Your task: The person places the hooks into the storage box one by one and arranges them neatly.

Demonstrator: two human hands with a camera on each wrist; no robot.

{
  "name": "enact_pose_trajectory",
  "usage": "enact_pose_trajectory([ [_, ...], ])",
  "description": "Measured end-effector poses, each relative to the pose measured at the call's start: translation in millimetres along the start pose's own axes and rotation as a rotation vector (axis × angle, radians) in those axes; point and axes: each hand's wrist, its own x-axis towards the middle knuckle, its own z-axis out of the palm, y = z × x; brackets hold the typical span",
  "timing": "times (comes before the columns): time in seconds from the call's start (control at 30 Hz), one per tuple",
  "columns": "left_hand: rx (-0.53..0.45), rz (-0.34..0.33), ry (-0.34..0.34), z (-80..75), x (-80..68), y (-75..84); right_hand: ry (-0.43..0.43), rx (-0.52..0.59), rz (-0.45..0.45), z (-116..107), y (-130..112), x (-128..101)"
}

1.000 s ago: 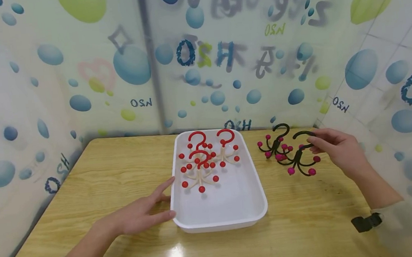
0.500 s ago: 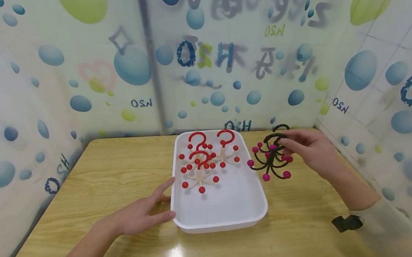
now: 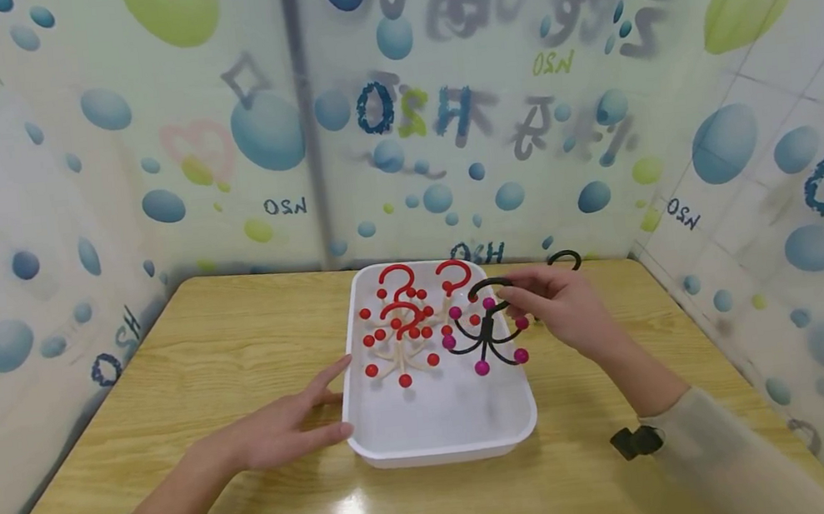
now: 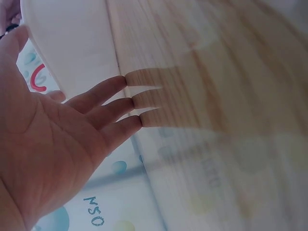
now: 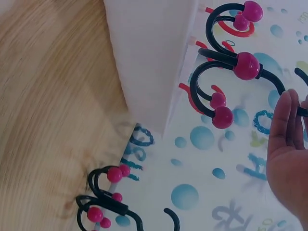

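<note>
A white tray (image 3: 443,446) sits mid-table with three cream hangers (image 3: 399,335) with red hooks and red ball tips at its far end. My right hand (image 3: 561,308) pinches the hook of a black hanger with magenta balls (image 3: 486,339) and holds it above the tray's right side; the same black hanger (image 5: 236,62) shows in the right wrist view. A second black hanger (image 3: 565,259) lies on the table behind my hand, also seen as the black hanger (image 5: 108,199) on the wood. My left hand (image 3: 279,426) lies flat with straight fingers touching the tray's left rim (image 4: 72,53).
The wooden table (image 3: 205,371) is boxed in by walls covered in bubble-patterned sheeting (image 3: 443,120) at the back and both sides. Bare wood lies left of the tray and along the near edge.
My right hand lifted one black hanger off the table at the right and carried it left over the tray. The left hand and the tray stayed put.
</note>
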Motion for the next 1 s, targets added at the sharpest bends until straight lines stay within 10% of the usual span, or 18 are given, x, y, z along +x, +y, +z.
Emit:
enact_pose_trajectory([
  [1.0,-0.014,0.006,-0.007,0.8,-0.6,-0.2,-0.203,0.044,0.085,40.8,24.7,31.2],
])
